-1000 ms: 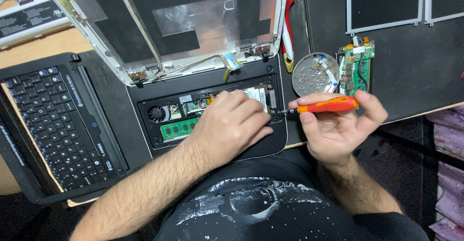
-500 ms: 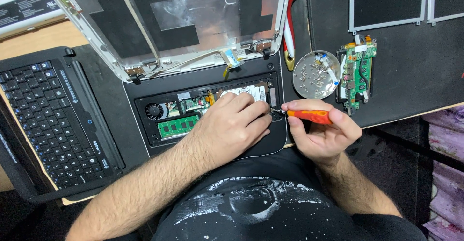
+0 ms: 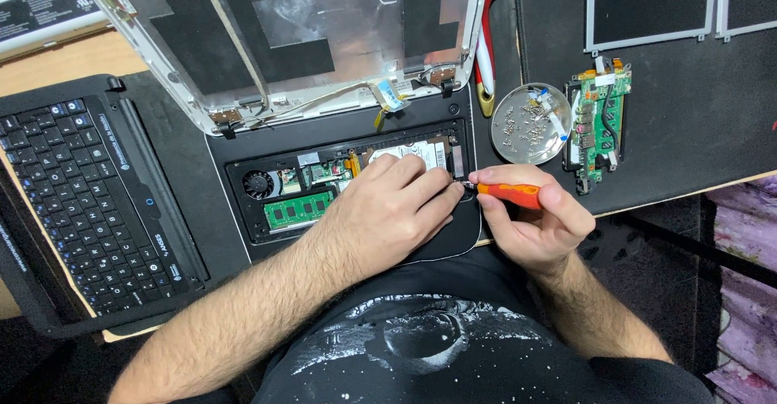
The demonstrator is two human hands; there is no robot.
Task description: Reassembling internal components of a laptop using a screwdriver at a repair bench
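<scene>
An opened black laptop base (image 3: 243,177) lies in front of me, showing a fan (image 3: 259,184), a green memory stick (image 3: 298,210) and a silver hard drive (image 3: 413,151). My left hand (image 3: 388,210) rests flat on the base over the drive's lower edge, fingers curled near its right side. My right hand (image 3: 530,226) grips an orange-handled screwdriver (image 3: 508,193), whose tip points left at the base's right edge, just beside my left fingertips. The detached lid shell (image 3: 324,40) leans behind the base.
A removed keyboard panel (image 3: 81,202) lies at the left. A round metal dish (image 3: 532,125) holding several screws sits right of the base, with a green circuit board (image 3: 597,121) beside it. Two flat dark panels (image 3: 651,7) lie at the back right. The table edge runs under my right hand.
My right hand has moved left with the screwdriver, bringing its tip from near the dish to the base's right edge beside my left fingers. My left hand has stayed on the base.
</scene>
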